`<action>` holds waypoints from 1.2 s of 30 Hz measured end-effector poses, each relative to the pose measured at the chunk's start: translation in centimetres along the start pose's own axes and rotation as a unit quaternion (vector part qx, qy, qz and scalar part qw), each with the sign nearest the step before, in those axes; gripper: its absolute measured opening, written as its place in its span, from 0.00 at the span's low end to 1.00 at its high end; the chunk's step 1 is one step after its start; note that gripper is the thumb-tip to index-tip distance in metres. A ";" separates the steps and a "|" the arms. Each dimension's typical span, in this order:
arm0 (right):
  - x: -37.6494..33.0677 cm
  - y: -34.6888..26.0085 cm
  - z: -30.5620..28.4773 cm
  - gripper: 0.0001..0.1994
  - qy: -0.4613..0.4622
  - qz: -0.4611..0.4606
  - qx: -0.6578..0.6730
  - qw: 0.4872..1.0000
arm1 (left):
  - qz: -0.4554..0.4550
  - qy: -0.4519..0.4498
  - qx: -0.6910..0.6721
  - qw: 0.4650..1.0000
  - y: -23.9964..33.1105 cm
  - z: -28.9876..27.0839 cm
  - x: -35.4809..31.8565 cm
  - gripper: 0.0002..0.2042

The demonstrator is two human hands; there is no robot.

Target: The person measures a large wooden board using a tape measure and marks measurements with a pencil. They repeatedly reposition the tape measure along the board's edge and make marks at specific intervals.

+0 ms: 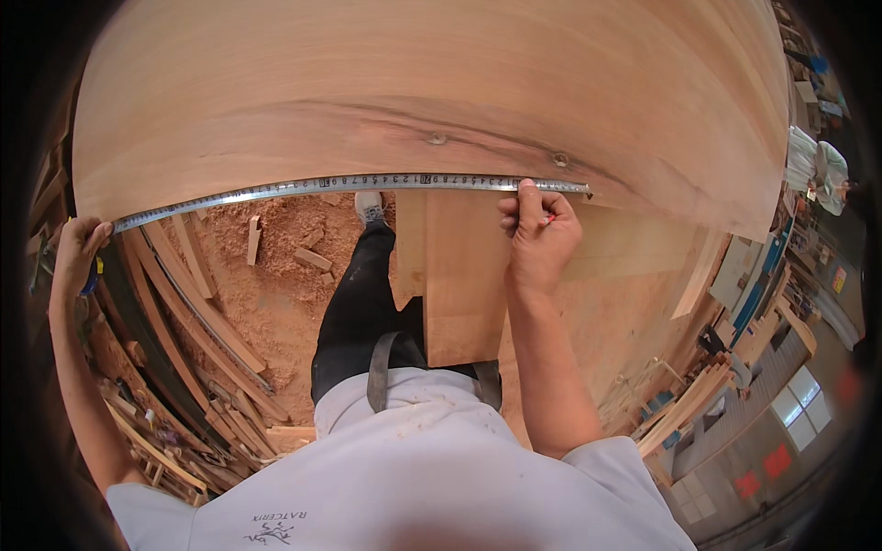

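A steel measuring tape (367, 183) is stretched along the near edge of a large wooden panel (349, 83), its blade bowed by the lens. At the left corner my left hand (81, 246) is closed round the tape measure, whose blue and yellow case (93, 275) shows partly below the fingers. Close to the tape's free end, my right hand (542, 230) pinches the blade with the thumb on top and the fingers curled under. A small red item (548, 219), too little seen to name, pokes out of that fist. Two dark knots mark the panel above the tape.
Beneath the panel's near edge, a wooden board (466, 285) stretches toward me. Sawdust (276, 266) and offcuts (313, 259) cover the floor by my foot. Long timber strips (175, 312) lie at the left. More timber (684, 404) is stacked at the right, and another person (818, 170) stands at far right.
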State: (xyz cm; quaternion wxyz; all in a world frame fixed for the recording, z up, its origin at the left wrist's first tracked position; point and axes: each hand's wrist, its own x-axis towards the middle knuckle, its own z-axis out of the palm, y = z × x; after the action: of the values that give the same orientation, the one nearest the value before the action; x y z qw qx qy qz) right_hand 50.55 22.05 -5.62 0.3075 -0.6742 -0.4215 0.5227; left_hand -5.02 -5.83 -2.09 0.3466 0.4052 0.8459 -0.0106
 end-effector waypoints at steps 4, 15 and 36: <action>0.1 0.4 0.4 0.13 0.009 -0.005 0.013 1.000 | 0.017 -0.004 -0.012 1.000 -1.2 0.1 0.6 0.18; 0.1 0.4 0.3 0.14 0.012 -0.010 0.007 1.000 | 0.007 -0.037 -0.045 0.998 -0.5 -0.1 1.0 0.17; 1.8 2.4 -1.1 0.12 0.006 -0.039 -0.063 0.997 | -0.049 -0.055 0.085 0.994 5.2 -1.4 -1.2 0.17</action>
State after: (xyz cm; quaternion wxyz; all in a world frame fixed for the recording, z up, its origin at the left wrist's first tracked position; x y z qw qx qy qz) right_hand 52.35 22.57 -8.14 0.2870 -0.6784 -0.4780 0.4784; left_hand -1.71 -2.69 1.07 0.3558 0.3899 0.8406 -0.1218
